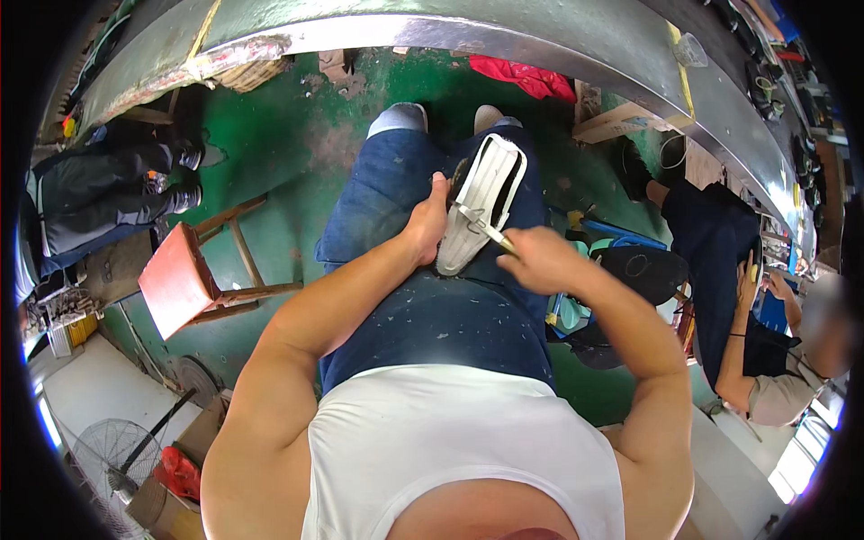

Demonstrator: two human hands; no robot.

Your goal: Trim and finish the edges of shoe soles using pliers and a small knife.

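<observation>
A shoe upper on a last, with a whitish underside (461, 241) turned up and a dark slot along its heel part, rests over my lap. My left hand (429, 221) is closed on the shoe's left side, thumb up along its edge; its other fingers are mostly hidden. In my right hand (540, 261) are metal pincers (484, 227) with pale handles. The pincers' head lies across the middle of the shoe; whether its jaws grip the edge cannot be made out.
A metal-edged workbench (432, 33) curves ahead. A wooden stool with a red seat (178, 279) stands at left, near a person in dark trousers (99, 202). At right another person (783, 387) sits working. A fan (117, 459) stands lower left; red cloth (522, 77) lies under the bench.
</observation>
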